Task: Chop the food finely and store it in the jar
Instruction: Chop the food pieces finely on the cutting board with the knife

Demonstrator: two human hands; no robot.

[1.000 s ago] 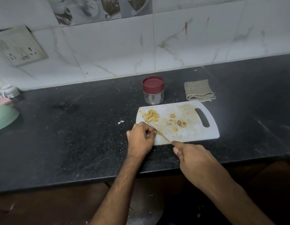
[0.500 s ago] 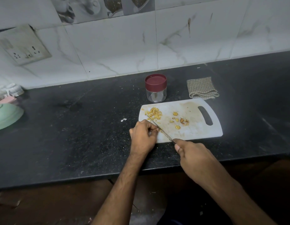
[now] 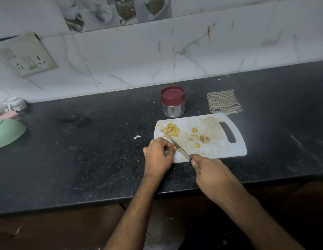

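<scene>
The task looks about half done. On the white cutting board (image 3: 216, 150) a pile of finely chopped food (image 3: 171, 130) lies at the far left, and several bigger pieces (image 3: 199, 138) wait in the middle, not yet chopped. The right hand (image 3: 209, 170) has its grip closed around the handle of the knife (image 3: 175, 143), blade slanting across the board. The left hand (image 3: 159, 153) pinches a small piece against the blade with curled fingers. The jar (image 3: 173, 102) stands on the tabletop (image 3: 84, 150) just behind the board, its maroon lid on, apparently empty.
</scene>
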